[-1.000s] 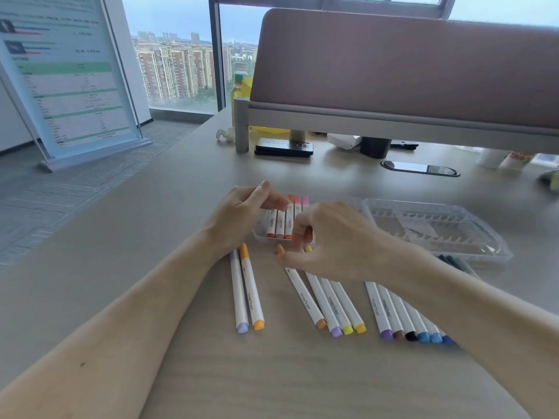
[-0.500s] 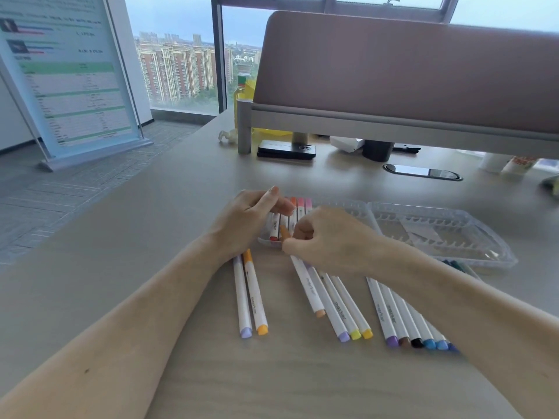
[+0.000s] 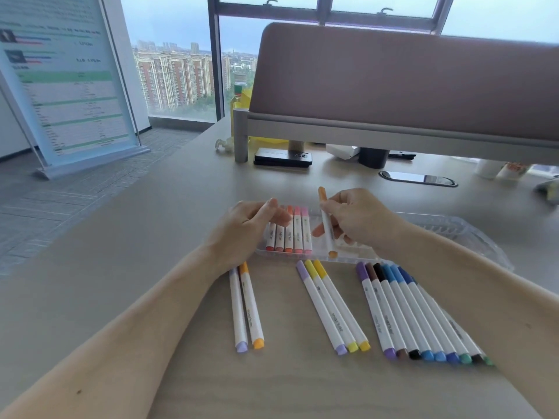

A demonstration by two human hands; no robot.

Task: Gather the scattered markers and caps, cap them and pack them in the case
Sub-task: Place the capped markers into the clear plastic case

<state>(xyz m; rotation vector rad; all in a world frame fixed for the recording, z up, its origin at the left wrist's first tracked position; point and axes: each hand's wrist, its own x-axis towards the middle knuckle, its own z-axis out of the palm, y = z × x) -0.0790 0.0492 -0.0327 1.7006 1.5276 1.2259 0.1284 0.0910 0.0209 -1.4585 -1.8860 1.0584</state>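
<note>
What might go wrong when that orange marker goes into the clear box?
1. The right hand holds the orange marker tilted above the case, so it may land crooked instead of beside the packed markers.
2. The left hand is very close to those markers and might block the spot or knock them.
3. The right forearm lies against the long row of markers on the table and could roll them away.
</note>
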